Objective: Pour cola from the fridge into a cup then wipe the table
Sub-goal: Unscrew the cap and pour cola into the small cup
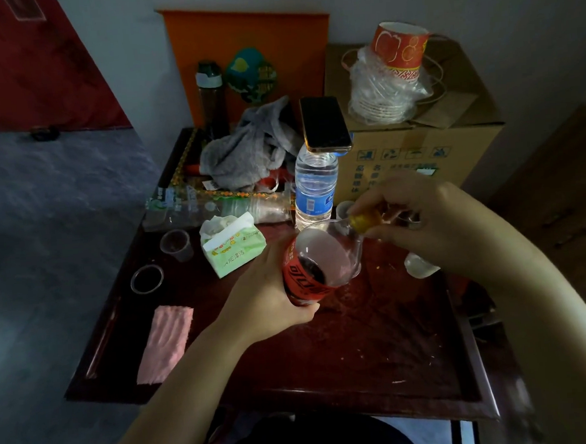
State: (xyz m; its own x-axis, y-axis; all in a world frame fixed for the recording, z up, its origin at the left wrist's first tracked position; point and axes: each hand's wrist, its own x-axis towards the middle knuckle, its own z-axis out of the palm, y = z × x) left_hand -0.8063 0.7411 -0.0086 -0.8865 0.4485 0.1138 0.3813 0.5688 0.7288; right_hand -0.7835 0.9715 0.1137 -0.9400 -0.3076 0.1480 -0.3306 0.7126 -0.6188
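Cola bottle gripped at table centre, cap end held by the other hand.

The cola bottle [316, 265] is tilted, neck toward 1 o'clock, above the dark red table [378, 347]. The left hand [269, 298] reaches in from 7 o'clock, fingers wrapped tight round the labelled body. The right hand [432, 223] comes from 4 o'clock, fingertips pinched on the gold cap [363, 221]. Two small clear cups [176, 244] stand at 9 o'clock, beside a tissue pack [233, 247].
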